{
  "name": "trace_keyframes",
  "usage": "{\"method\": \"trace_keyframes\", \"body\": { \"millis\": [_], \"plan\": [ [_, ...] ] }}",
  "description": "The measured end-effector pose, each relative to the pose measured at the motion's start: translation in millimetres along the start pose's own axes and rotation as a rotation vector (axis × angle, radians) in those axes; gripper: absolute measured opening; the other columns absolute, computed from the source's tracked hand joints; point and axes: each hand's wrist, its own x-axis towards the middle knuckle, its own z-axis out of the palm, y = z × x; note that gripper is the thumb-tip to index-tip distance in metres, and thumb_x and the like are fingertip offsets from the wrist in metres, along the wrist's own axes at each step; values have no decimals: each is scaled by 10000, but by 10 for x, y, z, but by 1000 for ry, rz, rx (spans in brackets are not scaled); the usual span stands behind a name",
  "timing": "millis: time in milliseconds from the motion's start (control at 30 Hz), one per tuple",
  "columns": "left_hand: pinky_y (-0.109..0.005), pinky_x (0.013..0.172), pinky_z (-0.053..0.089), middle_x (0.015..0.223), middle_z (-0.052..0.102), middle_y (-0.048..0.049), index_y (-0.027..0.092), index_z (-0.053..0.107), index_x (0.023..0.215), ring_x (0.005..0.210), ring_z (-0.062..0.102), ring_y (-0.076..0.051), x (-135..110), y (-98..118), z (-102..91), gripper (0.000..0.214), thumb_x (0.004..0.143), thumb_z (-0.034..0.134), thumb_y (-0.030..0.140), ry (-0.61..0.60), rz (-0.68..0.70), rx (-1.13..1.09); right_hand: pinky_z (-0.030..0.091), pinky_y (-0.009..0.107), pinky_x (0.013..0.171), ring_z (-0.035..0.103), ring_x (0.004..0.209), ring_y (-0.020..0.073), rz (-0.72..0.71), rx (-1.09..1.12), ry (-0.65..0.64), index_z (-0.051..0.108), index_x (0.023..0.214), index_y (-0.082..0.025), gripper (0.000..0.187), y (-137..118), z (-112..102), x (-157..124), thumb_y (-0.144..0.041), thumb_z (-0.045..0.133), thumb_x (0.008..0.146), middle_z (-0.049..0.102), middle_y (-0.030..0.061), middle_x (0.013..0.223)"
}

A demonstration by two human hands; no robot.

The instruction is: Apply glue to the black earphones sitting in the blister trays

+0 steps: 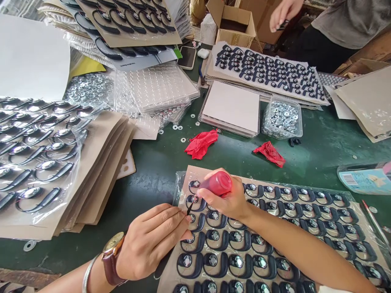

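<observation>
A cardboard sheet [189, 266] under clear film lies in front of me, covered with rows of black hook-shaped parts [214, 260], each with a shiny round metal piece. My right hand [226, 199] is wrapped around a small red bottle [217, 184], its thin dark tip pointing down at a part near the sheet's left edge. My left hand [152, 240], with a watch on its wrist, rests on the sheet's left side with its fingers curled loosely, fingertips next to the bottle's tip.
Stacked sheets of the same parts [42, 162] fill the left. Two red rags [200, 143] lie on the green table [320, 150]. Behind them are a clear tub of washers [282, 118], blister trays [152, 87] and cardboard boxes [235, 22]. Another person [345, 20] stands at the far right.
</observation>
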Motion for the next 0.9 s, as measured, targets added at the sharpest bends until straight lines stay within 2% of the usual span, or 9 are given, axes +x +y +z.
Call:
{"method": "trace_keyframes", "body": {
  "millis": [200,500,900],
  "plan": [
    [-334,807,567,918,727,-75,76,659,1065,879,695,-189,-24,0,12,185,896,613,137,-6,-7,3,537,253,612,637,622,133,-69,31,-50,614,863,-212,244,51,-12,-10,-349,773,739,691,4,770],
    [-340,801,557,902,725,-76,65,668,1040,866,691,-189,-22,-10,11,169,890,623,130,10,-11,3,568,290,607,660,584,166,108,103,15,607,871,-197,201,0,-32,-8,-378,676,817,683,9,636],
    [-334,794,565,914,728,-72,90,657,1066,870,694,-190,-45,-29,4,186,889,622,134,-13,-23,-17,565,282,556,656,553,166,122,33,3,624,851,-216,189,9,-36,7,-387,693,809,686,-5,611]
  ]
}}
